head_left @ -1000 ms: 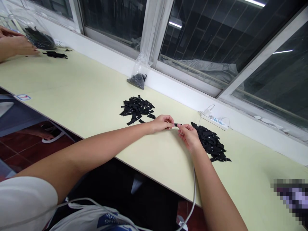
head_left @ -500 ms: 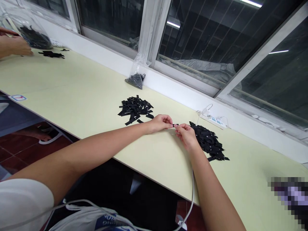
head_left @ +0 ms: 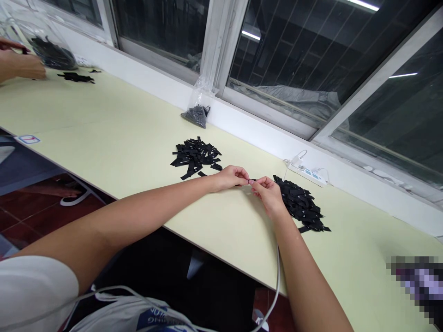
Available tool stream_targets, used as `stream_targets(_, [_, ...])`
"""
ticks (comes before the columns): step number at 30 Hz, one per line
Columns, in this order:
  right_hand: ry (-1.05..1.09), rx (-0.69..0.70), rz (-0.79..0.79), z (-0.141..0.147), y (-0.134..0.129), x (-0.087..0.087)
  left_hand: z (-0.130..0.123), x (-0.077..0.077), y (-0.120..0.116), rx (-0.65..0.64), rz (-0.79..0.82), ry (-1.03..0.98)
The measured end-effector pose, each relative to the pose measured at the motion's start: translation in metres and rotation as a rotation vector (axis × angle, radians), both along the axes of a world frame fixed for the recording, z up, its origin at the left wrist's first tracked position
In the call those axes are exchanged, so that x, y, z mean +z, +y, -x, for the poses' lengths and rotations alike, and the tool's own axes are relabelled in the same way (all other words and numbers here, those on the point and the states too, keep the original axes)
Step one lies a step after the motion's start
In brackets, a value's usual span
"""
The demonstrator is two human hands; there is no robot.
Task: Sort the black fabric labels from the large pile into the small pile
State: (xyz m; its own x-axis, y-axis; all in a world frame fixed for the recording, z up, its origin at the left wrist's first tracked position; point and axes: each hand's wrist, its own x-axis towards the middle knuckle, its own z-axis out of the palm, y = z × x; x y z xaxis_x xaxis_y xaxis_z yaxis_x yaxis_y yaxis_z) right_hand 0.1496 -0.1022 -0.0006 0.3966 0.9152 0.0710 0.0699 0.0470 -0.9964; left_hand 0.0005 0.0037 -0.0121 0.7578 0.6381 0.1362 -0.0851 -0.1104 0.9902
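Note:
A small black strip [head_left: 252,180] is pinched between my two hands, just above the pale yellow table [head_left: 221,221]. My left hand [head_left: 232,178] grips one end with thumb and forefinger, and my right hand [head_left: 267,192] grips the other, the fingertips almost touching. Behind my left wrist lies a loose pile of black strips [head_left: 196,156]. A larger, denser pile of black pieces [head_left: 302,205] sits just right of my right hand. Most of the held strip is hidden by my fingers.
Against the wall stand a clear bag of dark pieces [head_left: 196,115] and a white power strip [head_left: 307,174]. A white cable [head_left: 278,272] hangs over the front edge. Another person's hands [head_left: 24,64] are at the far left, near a larger bag [head_left: 51,53].
Less of the black strip shows between my fingertips, which have shifted very slightly. Both hands keep their pinch, and the piles look the same.

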Motion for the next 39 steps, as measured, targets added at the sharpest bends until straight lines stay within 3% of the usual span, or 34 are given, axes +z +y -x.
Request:
stream_targets(28, [-0.046, 0.014, -0.072, -0.001, 0.001, -0.001, 0.003, 0.009, -0.005, 0.026, 0.013, 0.011])
stream_targets(39, [-0.024, -0.03, -0.065, -0.004, 0.003, -0.003, -0.001, -0.004, 0.004, -0.033, 0.024, -0.095])
